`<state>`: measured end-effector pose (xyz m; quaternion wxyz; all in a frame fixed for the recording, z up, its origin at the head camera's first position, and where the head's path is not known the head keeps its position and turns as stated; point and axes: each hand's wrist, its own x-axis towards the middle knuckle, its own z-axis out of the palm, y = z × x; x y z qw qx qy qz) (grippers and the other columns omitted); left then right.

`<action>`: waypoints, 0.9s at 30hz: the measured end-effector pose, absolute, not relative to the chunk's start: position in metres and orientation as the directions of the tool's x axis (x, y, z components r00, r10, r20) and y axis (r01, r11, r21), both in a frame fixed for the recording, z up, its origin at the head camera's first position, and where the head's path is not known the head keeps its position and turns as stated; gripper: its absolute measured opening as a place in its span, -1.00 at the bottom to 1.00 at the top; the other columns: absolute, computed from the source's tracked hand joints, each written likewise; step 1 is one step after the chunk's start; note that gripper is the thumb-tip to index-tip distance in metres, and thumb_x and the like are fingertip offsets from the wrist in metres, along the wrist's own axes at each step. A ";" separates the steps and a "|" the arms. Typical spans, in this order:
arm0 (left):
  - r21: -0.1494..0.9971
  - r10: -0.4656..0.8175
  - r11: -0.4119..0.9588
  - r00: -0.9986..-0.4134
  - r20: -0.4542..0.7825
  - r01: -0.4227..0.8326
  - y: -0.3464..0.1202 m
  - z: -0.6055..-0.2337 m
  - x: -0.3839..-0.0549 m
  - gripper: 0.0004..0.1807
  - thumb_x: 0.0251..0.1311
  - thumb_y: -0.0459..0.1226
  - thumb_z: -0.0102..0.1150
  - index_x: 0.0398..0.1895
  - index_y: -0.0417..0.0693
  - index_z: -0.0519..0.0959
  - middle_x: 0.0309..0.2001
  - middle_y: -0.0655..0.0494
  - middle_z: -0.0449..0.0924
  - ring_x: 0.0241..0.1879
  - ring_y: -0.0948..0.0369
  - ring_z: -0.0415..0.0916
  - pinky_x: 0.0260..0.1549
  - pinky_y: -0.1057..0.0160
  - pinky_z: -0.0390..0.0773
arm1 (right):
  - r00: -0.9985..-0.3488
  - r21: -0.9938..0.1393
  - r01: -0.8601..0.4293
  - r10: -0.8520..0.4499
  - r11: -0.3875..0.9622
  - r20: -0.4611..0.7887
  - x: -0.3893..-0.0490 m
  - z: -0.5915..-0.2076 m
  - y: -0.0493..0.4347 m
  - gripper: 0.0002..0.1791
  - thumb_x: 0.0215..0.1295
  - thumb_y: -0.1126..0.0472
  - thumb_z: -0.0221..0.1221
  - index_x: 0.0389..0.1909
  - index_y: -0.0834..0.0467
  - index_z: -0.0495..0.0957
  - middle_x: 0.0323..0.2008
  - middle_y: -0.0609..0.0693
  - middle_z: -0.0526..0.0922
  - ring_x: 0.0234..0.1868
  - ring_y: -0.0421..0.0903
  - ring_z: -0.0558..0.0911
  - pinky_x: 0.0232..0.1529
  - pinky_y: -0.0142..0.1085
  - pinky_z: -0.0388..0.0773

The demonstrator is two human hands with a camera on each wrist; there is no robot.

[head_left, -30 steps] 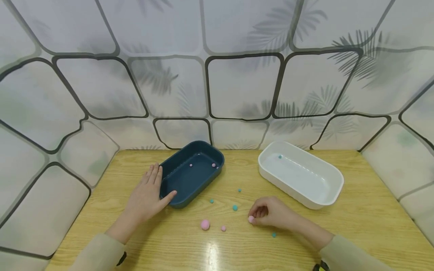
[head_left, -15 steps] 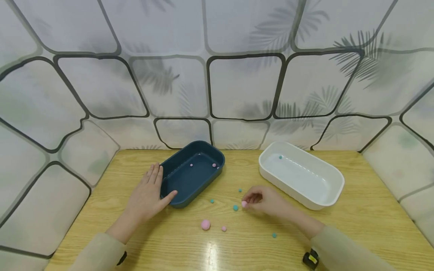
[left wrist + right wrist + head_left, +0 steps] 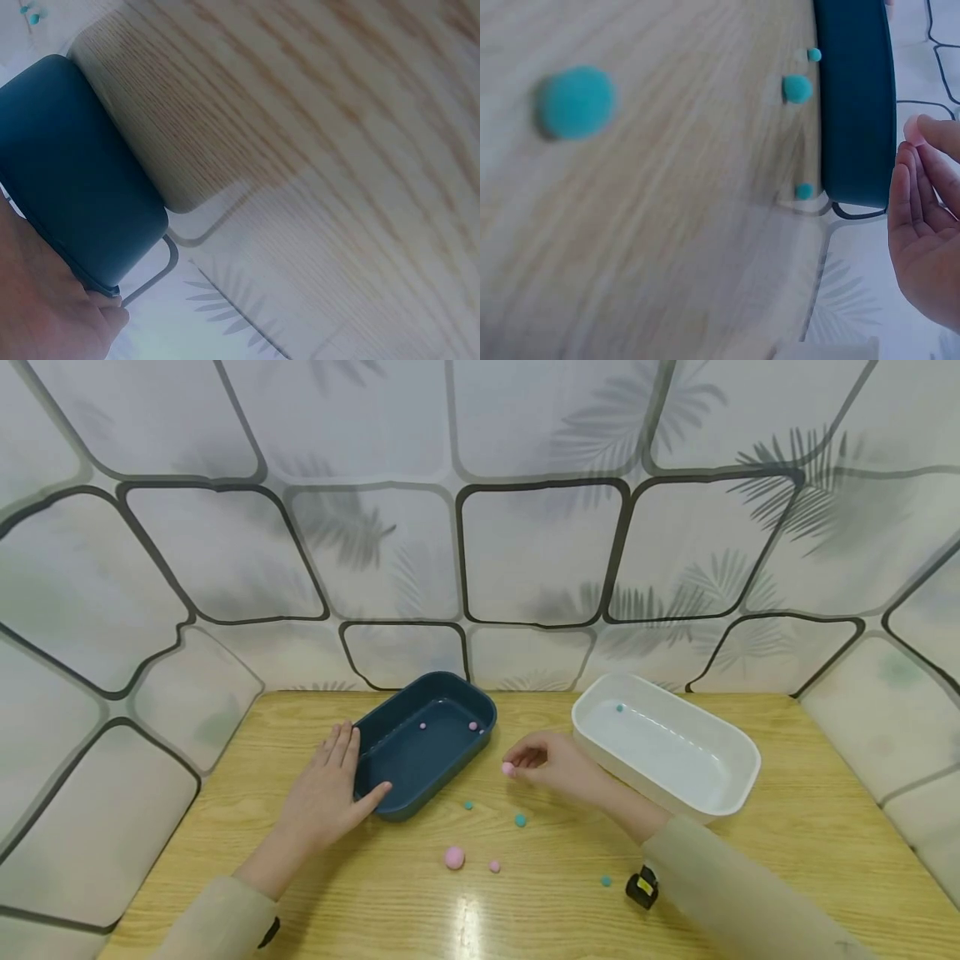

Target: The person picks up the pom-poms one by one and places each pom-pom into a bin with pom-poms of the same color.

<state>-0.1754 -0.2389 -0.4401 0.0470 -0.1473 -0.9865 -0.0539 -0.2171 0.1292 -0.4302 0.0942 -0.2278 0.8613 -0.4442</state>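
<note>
Right of the navy tray, a pink ball is pinched by the right hand; the left hand is rested, fingers straight, against the tray. Probably light and soft, the ball is best gripped gently at its sides.

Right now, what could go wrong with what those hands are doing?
The right hand pinches a small pink ball, which might slip out and roll away. Loose teal balls on the table could scatter if the hand brushes them. The left hand rests against the blue tray, so a nudge might shift it.
</note>
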 end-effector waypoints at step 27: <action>0.093 0.280 0.953 -0.955 0.095 0.288 -0.238 -0.438 -0.176 0.10 0.48 0.25 0.08 0.62 -0.51 0.05 0.66 -0.45 -0.01 0.67 -0.31 -0.05 0.63 -0.25 0.14 | -0.872 -0.810 -0.353 -0.479 0.468 0.103 -0.282 -0.405 0.059 -0.73 0.44 0.11 0.39 0.01 0.19 0.79 -0.12 0.10 0.83 -0.15 -0.07 0.76 -0.11 -0.31 0.72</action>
